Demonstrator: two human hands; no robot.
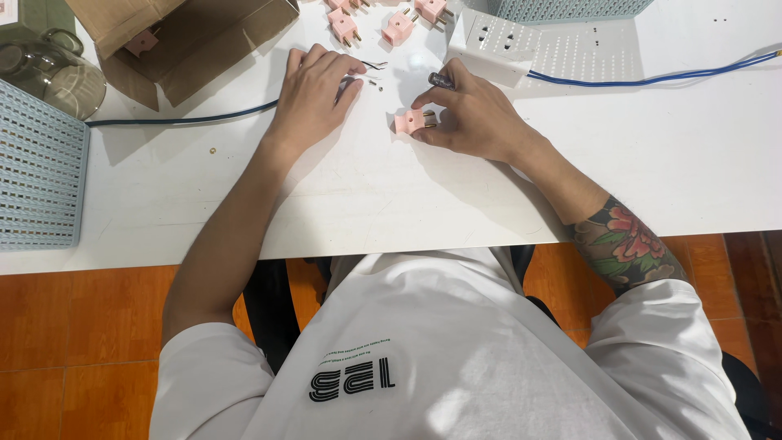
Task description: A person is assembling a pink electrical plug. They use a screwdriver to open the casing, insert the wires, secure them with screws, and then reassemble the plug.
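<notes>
Head view, near to far. Closest in: person's white shirt and both forearms reaching over the near edge of the white table point(668, 163).

Right hand point(472, 122): thumb and forefinger pinch a pink two-pin plug point(410, 121), which rests on the table around its middle. A dark screwdriver handle point(441, 80) pokes out above the knuckles; it looks tucked in the same hand, but I can't tell exactly how it's gripped.

Left hand point(314, 94): palm down, fingers together and curled, pressing the dark cable point(183, 120) against the table. Stripped wire ends point(373, 64) stick out just past the fingertips. A small screw point(374, 81) lies loose just beside them. A tiny brass bit point(213, 150) sits alone further left, type unclear.

Status, my read: wire is stripped, but not yet in the plug. Plug and wire ends are near each other, not touching. Whether the plug is opened I can't tell. Loose screw suggests disassembly is under way; connecting and closing are still to do.

Further back: white power strip point(493, 45) near the far edge, blue cable point(652, 77) running off toward the right edge. More pink plugs point(383, 20) in a loose group at the far edge. Open cardboard box point(195, 37) at far left with one pink plug inside. Glass jar point(53, 73) at the far left corner, light blue perforated basket point(37, 171) on the left edge, another basket point(562, 8) at the far edge.
</notes>
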